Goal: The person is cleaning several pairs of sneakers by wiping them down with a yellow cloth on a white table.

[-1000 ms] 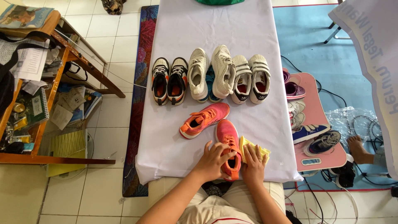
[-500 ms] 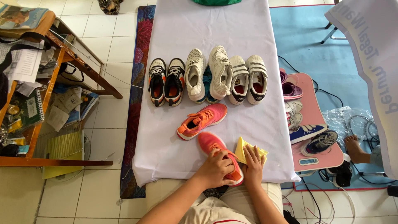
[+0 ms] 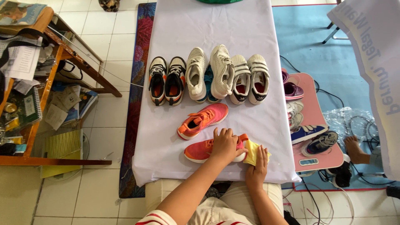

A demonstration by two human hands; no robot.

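L hand fingers wrap mesh pink sneaker; R hand flat, prob. pressing soft yellow cloth.

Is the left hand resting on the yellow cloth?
No, the left hand covers the orange shoe; the right hand presses the yellow cloth.
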